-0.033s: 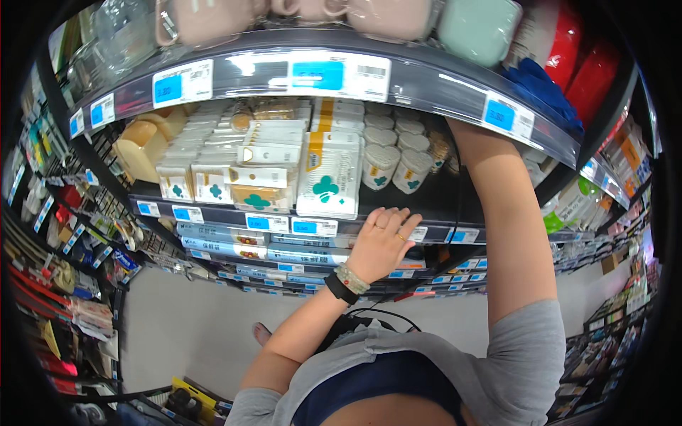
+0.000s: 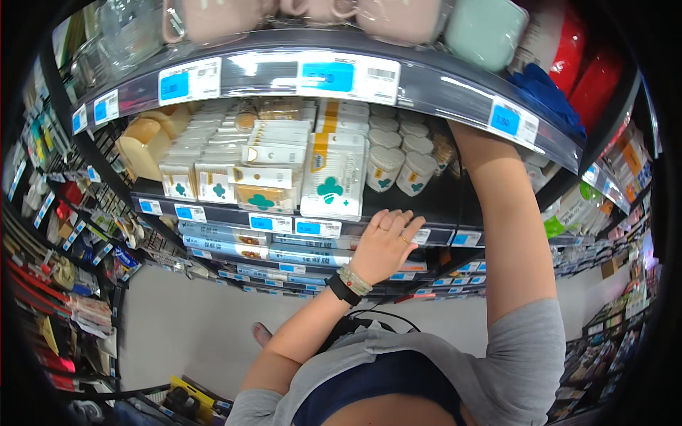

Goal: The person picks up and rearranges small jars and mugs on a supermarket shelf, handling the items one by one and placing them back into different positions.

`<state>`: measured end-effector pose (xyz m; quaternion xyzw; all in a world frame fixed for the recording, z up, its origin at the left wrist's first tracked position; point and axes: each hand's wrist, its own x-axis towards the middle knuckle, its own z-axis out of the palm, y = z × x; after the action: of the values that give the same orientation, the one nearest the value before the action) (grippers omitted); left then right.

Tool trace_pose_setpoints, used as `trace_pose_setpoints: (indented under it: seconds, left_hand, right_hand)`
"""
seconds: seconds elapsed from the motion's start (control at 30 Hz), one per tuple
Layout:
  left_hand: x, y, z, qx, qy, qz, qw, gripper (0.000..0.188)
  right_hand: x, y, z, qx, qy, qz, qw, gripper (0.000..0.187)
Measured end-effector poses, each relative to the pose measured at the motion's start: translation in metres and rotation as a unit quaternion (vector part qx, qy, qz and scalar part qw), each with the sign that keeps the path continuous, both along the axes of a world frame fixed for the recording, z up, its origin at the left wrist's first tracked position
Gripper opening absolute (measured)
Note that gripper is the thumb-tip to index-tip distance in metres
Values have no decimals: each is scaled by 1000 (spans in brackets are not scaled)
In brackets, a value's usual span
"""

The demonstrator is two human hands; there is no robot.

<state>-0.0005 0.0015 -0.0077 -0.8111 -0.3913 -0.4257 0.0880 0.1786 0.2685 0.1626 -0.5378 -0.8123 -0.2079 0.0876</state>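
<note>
My left hand (image 2: pixel 387 248) rests on the front edge of a dark shelf (image 2: pixel 458 213), fingers stretched out and holding nothing. Just beyond it stand several small tubs with heart-shaped white lids (image 2: pixel 384 167), seemingly of cotton swabs. A flat clear pack of white cotton swabs (image 2: pixel 332 177) leans left of these, beside white-topped packs with a green clover mark (image 2: pixel 264 193). My right forearm (image 2: pixel 508 199) reaches in to the right of the tubs, beneath the upper shelf (image 2: pixel 447 84). That shelf hides my right hand, so its fingers and anything in them do not show.
Pink cups (image 2: pixel 224 18) and a mint-green container (image 2: pixel 486 32) sit on the upper shelf. Blue boxes (image 2: pixel 305 253) lie on the level below. A thin dark cord (image 2: pixel 455 192) hangs beside my right arm. Stocked racks (image 2: pixel 64 284) flank the pale floor (image 2: pixel 185 319).
The shelves and goods have shifted very slightly rightward in the view. My left hand stays on the shelf edge, and my right arm remains reached in.
</note>
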Motion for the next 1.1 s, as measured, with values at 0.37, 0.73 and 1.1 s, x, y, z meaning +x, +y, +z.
trace_pose_setpoints:
  seconds: [0.37, 0.73, 1.1]
  left_hand:
    - [-2, 2, -7, 0, 35, 8, 999, 52]
    - [-3, 1, -4, 15, 10, 7, 1000, 51]
    - [-1, 2, -2, -1, -7, -7, 1000, 58]
  right_hand:
    - [-27, 28, -16, -20, 1, -24, 1000, 49]
    - [-28, 26, -16, 2, 37, -11, 999, 48]
    - [39, -48, 3, 73, 88, 36, 993, 47]
